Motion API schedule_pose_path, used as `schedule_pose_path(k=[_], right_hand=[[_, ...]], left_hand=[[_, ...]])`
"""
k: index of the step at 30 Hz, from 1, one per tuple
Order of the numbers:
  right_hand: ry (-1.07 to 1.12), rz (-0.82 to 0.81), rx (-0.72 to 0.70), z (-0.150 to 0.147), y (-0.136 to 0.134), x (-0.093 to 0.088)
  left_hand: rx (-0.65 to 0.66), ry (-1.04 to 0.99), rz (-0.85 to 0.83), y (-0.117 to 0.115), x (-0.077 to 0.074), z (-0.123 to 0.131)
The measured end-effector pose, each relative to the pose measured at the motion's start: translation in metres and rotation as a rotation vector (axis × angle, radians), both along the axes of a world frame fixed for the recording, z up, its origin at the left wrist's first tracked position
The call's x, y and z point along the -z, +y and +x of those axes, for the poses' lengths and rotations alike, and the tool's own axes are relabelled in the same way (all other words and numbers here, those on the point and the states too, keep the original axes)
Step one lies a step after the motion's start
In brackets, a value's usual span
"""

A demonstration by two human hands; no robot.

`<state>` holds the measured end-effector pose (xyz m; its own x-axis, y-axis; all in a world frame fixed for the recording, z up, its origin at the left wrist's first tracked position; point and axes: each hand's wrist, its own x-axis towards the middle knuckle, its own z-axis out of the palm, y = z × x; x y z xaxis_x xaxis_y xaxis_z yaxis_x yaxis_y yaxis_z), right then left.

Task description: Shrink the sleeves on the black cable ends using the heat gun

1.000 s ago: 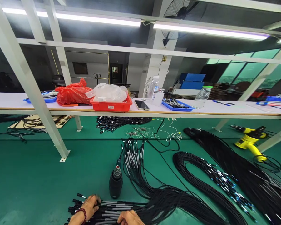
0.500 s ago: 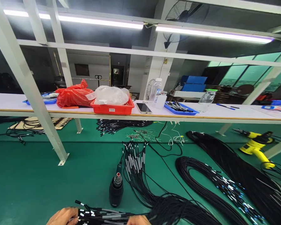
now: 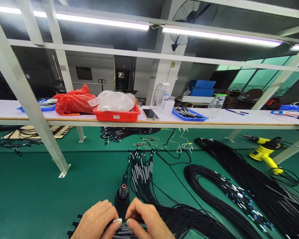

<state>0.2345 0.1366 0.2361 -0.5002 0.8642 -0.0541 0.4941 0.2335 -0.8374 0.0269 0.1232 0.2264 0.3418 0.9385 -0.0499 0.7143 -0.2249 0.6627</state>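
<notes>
My left hand (image 3: 97, 220) and my right hand (image 3: 149, 220) meet at the bottom centre over a bundle of black cables with grey sleeved ends (image 3: 122, 230). Both hands pinch one cable end with a small white piece (image 3: 118, 220) between the fingertips. A black heat gun (image 3: 122, 199) stands upright just behind the hands, its nozzle pointing up. More sleeved cable ends (image 3: 141, 167) fan out behind it on the green table (image 3: 40, 196).
Large coils of black cable (image 3: 214, 189) cover the right side. A yellow power tool (image 3: 265, 152) lies far right. A white shelf (image 3: 164, 119) holds a red bin (image 3: 117, 114), red bag (image 3: 73, 102), phone (image 3: 150, 114), bottle (image 3: 164, 94) and blue tray (image 3: 188, 113). A slanted white post (image 3: 32, 113) stands left.
Both hands have come up from the bottom edge and drawn together in front of the heat gun, now pinching one cable end. The view has tilted slightly down.
</notes>
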Motion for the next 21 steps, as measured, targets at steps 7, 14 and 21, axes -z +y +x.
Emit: schedule_pose_path(k=[7,14,21], right_hand=[[0.088,0.145,0.182,0.007,0.015,-0.005],[0.057,0.200,0.252,-0.007,0.037,-0.003],[0.084,0.203,0.281,-0.016,0.050,0.012]], left_hand=[[-0.070,-0.032,0.075,0.006,-0.014,-0.005],[-0.119,-0.066,0.112,0.027,-0.004,0.002],[-0.246,-0.087,0.156,0.043,0.020,0.005]])
